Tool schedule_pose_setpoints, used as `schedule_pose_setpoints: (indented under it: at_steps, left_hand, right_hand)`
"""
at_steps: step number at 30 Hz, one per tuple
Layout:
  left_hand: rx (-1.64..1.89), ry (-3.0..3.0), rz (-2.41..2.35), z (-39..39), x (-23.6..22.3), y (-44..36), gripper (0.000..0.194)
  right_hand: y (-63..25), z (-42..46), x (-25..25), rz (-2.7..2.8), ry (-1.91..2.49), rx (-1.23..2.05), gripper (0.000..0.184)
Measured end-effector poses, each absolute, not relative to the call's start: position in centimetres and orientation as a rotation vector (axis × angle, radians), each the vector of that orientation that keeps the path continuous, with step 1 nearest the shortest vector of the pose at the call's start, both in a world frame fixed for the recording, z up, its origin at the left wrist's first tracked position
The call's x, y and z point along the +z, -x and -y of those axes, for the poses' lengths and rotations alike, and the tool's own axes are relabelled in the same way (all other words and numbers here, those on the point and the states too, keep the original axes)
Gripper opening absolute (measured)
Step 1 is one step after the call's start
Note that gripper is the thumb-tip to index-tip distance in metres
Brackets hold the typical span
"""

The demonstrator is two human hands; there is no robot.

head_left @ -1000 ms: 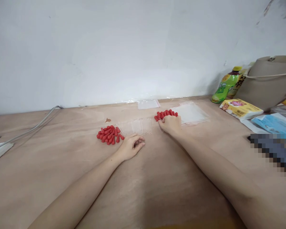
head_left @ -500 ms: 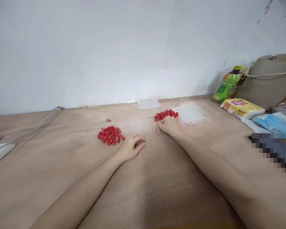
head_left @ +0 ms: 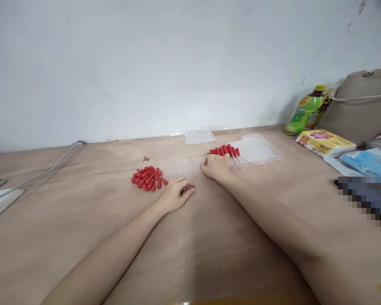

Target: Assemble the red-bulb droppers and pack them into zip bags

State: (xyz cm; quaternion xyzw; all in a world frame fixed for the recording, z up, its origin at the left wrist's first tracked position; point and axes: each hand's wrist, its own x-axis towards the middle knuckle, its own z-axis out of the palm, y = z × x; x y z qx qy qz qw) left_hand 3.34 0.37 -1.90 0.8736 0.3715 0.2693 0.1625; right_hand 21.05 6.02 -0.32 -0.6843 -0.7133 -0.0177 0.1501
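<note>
From the head view, I have both arms stretched over the tabletop (head_left: pixel 152 271) toward its back edge, where it meets the wall (head_left: pixel 146 63). My right grip (head_left: pixel 216 166) is bent down at the right end of a row of slim clear tubes (head_left: pixel 187 167). The fingertips are at the tubes, but I cannot tell whether they are clamped on one. Just beyond and to the right of that grip lie the bulb-topped tubes (head_left: pixel 230 150), side by side with their red ends toward the back edge.

My left grip (head_left: pixel 178 195) rests just on the near side of the clear tubes, loosely curled, thumb and fingers apart, with nothing visible in it. Beside it, farther toward the tabletop's left edge, is a loose heap of red bulbs (head_left: pixel 147 178).

I judge the step in hand to be fingering one tube at the row's end, with my left grip idle. A next move there seems to call for a light pinch on a single tube, leaving its neighbours in line.

Clear bags (head_left: pixel 257 148) lie between the bulb-topped tubes and the back edge, and a green bottle (head_left: pixel 301 112) stands toward the back right corner.
</note>
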Motion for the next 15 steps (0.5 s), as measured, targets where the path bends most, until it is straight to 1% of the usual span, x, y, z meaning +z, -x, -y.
schedule_pose_setpoints:
  at_steps: [2, 4, 6, 8, 11, 15]
  left_hand:
    - [0.758, -2.586, -1.129, -0.5, -1.6, -3.1, 0.015]
    - [0.712, -2.728, -1.327, -0.7, -0.7, -2.6, 0.017]
    - [0.582, -2.814, -1.618, -0.8, 0.6, -2.0, 0.018]
    - [0.378, -2.775, -1.844, -0.8, 1.9, -1.3, 0.018]
    - [0.110, -2.687, -1.984, -0.7, 3.0, -0.6, 0.021]
    - [-0.003, -2.702, -2.101, -0.8, 2.8, -0.5, 0.022]
  right_hand:
    - [-20.8, -6.1, -0.1, 2.064, 2.021, -0.012, 0.027]
    - [-20.7, -6.1, 0.2, 2.069, 2.073, 0.026, 0.027]
    - [-20.6, -6.1, 0.5, 2.078, 2.114, 0.075, 0.026]
    - [-20.4, -6.1, 0.7, 2.081, 2.135, 0.122, 0.024]
    - [-20.2, -6.3, 0.8, 2.066, 2.143, 0.164, 0.022]
    - [-20.0, -6.6, 0.5, 2.004, 2.155, 0.202, 0.023]
